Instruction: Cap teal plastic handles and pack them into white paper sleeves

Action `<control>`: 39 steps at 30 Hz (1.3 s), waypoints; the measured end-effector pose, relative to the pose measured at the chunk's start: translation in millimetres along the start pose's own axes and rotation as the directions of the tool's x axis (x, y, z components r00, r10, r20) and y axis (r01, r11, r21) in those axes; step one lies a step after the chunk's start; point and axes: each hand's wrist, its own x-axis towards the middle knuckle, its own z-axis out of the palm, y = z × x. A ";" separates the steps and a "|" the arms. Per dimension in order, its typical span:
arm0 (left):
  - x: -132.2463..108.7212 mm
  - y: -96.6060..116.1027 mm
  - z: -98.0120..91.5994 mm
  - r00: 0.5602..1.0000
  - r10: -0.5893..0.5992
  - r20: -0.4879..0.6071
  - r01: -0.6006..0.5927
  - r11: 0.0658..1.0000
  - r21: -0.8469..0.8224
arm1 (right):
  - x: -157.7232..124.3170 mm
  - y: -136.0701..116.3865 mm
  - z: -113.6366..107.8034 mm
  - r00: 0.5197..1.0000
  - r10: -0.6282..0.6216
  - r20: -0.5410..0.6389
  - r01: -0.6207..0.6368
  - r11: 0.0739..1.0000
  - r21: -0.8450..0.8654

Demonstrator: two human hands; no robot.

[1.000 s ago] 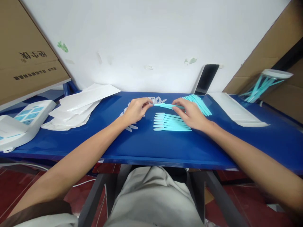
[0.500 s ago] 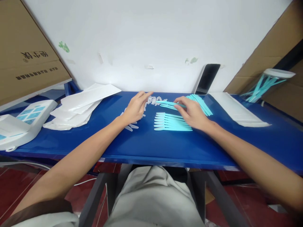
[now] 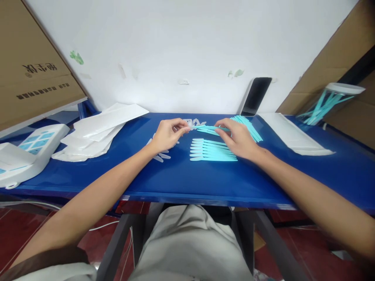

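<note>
My left hand pinches a small clear cap between thumb and forefinger, just above a scatter of clear caps on the blue table. My right hand grips a teal stick by its right part, the stick's left tip pointing at the cap. A neat row of teal sticks lies in front of both hands. A loose pile of teal sticks rests behind my right hand.
White flat bags are heaped at the left, and a white stack lies at the right. A phone leans on the wall. A clear jar of teal sticks lies far right. A white device sits far left.
My left hand opened and reached to the caps, then closed again with a clear cap in its pinch. My right hand kept the teal stick near the same spot.
</note>
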 end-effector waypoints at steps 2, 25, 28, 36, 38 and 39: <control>0.0 1.7 1.6 0.999 0.038 0.022 -0.039 0.999 0.024 | -0.4 -1.0 -0.3 0.999 -0.030 -0.013 0.030 0.999 -0.021; 13.0 -28.7 -29.2 0.996 -0.085 0.039 0.052 0.849 0.526 | 0.5 20.9 19.6 0.957 0.100 0.273 -0.082 0.994 -0.078; 13.0 -23.8 -23.9 0.990 -0.057 0.130 -0.032 0.805 0.592 | 0.5 17.4 21.2 0.950 0.100 0.295 -0.074 0.992 -0.100; 13.6 -20.0 -6.2 0.960 0.013 0.279 -0.185 0.777 0.601 | 2.6 18.6 17.0 0.963 0.099 0.251 -0.060 0.985 -0.161; 13.0 -22.5 -0.9 0.922 -0.033 0.385 -0.231 0.751 0.618 | 3.4 18.9 16.8 0.961 0.096 0.257 -0.051 0.983 -0.178; 12.4 -23.7 1.5 0.902 -0.076 0.424 -0.231 0.745 0.626 | 3.8 18.9 16.8 0.958 0.097 0.270 -0.047 0.981 -0.186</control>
